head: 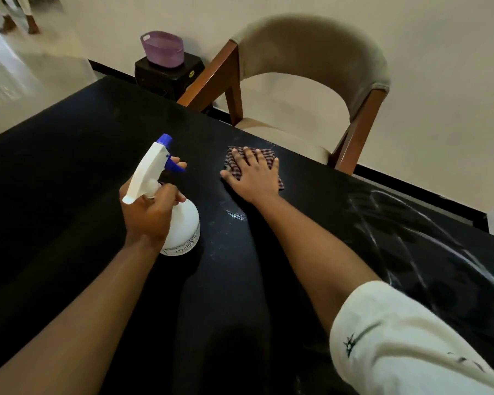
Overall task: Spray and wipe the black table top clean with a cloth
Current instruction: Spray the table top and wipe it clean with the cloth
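The black table top (69,172) fills most of the view. My left hand (149,212) grips the neck of a white spray bottle (183,226) with a blue nozzle and trigger, a fingertip on the trigger; the bottle is upright near the table's middle. My right hand (253,175) lies flat with spread fingers on a folded checked cloth (268,155), pressing it to the table near the far edge. A small wet smear (237,215) shows just behind that hand. White streaks (411,229) cover the table's right part.
A beige upholstered chair with a wooden frame (311,81) stands at the table's far edge. A purple basket (162,48) sits on a small black stool (169,75) by the wall. A person's feet (17,24) show at the far left on the floor.
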Available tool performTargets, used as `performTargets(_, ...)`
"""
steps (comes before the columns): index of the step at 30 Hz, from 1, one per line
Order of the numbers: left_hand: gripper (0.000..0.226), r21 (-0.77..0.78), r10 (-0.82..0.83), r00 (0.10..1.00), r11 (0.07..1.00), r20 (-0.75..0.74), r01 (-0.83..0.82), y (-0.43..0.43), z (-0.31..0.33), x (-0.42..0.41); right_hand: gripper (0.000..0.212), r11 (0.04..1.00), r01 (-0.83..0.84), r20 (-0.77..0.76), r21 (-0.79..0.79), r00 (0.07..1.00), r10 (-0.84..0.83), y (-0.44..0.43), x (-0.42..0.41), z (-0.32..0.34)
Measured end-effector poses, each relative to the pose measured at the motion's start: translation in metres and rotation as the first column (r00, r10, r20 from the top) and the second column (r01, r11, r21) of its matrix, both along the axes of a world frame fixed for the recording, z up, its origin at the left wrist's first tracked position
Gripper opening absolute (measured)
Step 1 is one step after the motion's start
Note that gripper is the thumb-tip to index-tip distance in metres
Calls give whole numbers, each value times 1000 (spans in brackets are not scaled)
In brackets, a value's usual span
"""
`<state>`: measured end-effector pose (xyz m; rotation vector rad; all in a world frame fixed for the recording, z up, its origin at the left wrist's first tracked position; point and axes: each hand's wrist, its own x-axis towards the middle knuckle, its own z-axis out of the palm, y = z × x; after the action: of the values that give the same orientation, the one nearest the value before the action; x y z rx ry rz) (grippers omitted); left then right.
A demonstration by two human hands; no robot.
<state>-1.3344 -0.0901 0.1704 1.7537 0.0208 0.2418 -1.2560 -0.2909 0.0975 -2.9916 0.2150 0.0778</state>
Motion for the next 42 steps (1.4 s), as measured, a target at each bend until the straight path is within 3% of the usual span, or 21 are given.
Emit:
performTargets(3,47,-5,-9,1000,1000,10,9,0,1,-1,75,977,211,-11,-2,977,-211,-47,6,5)
performTargets(6,57,-16,0,1000,1000,24,0,-2,1,-1,75,896,443,-50,26,896,-441,-99,0,8)
performTargets(10,62,-17,-11,999,1000,37,12,-1,0,-1,74,880,476,-70,-2,877,-475,-93,2,7)
performTargets(13,64,-14,-5,999,1000,43,6,-1,1,-1,75,942,336,-39,-7,941,-336,-51,9,4)
performTargets(16,62,-2,-2,1000,1000,28,2,-1,3,-2,74,997,76,8,9,997,-76,2,-3,0)
performTargets(20,53,-2,-21,999,1000,32,21,-1,7,-3,73,972,-234,-14,36,972,235,40,-49,-3)
performTargets(22,51,-8,-11,1000,1000,15,11,-2,8,-5,72,967,-255,9,9,967,255,21,-63,-5)
performTargets(26,60,-17,-21,1000,1000,11,21,-1,7,-4,72,997,70,69,-14,995,-69,-67,-63,-3)
performTargets(29,59,-26,-21,1000,999,22,21,0,4,-4,72,935,354,17,12,935,-354,-119,-62,1)
performTargets(31,59,-34,-19,1000,999,16,19,-1,5,-5,73,913,408,-13,21,913,-407,-116,-61,-1)
performTargets(33,51,-32,-9,1000,999,12,10,-2,6,-6,75,942,335,0,-11,942,-335,-89,-66,1)
performTargets(36,42,-20,10,1000,1000,0,-10,-4,10,-7,84,995,97,13,9,995,-97,-28,-90,0)
performTargets(42,37,-28,3,995,1000,-105,-6,-7,33,-22,75,979,-174,-25,105,984,178,60,-149,-1)
